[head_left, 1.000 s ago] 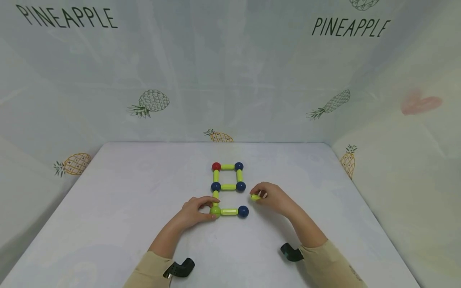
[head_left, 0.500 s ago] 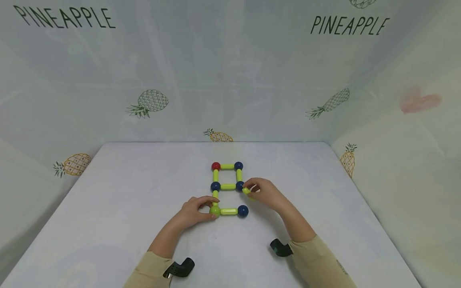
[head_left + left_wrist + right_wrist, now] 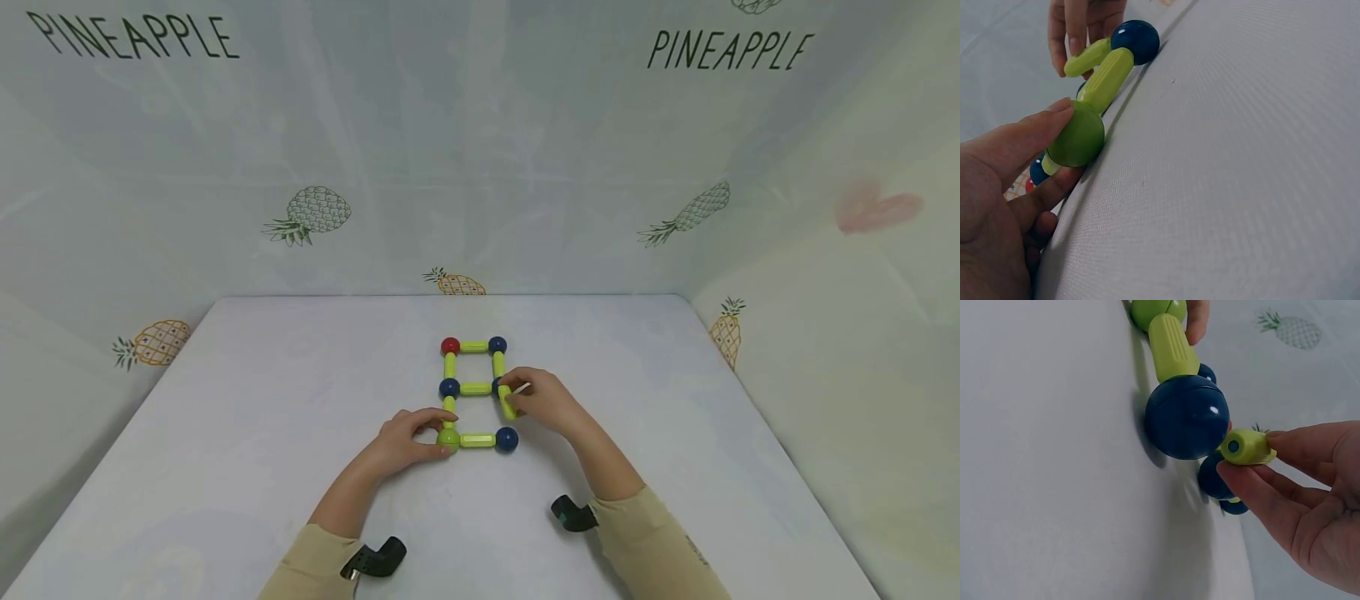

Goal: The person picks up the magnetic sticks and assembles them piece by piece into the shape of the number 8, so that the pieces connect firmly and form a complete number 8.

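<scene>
Pineapple-printed sheeting walls off a pale table (image 3: 262, 433), and the rod-and-ball figure (image 3: 474, 388) lies flat at its centre, just ahead of you. Your left hand (image 3: 408, 442) pinches the green ball (image 3: 448, 437) at the figure's 7 o'clock corner between thumb and fingers. Your right hand (image 3: 542, 402) pinches a loose green rod (image 3: 507, 402), its far end at or close to the mid-right blue ball (image 3: 497, 386); whether they touch cannot be told.

To seat it well, I'd judge you should keep the left hand steady on its corner, swing the rod's near end toward 6 o'clock until it meets the lower blue ball (image 3: 506, 439), and let it settle in line with the left side, without nudging that ball off its rod.

It reads as an unfinished digit eight: a closed upper square with a red ball (image 3: 450, 346) at 11 o'clock, lime rods, dark blue joints, and an open lower right side.
</scene>
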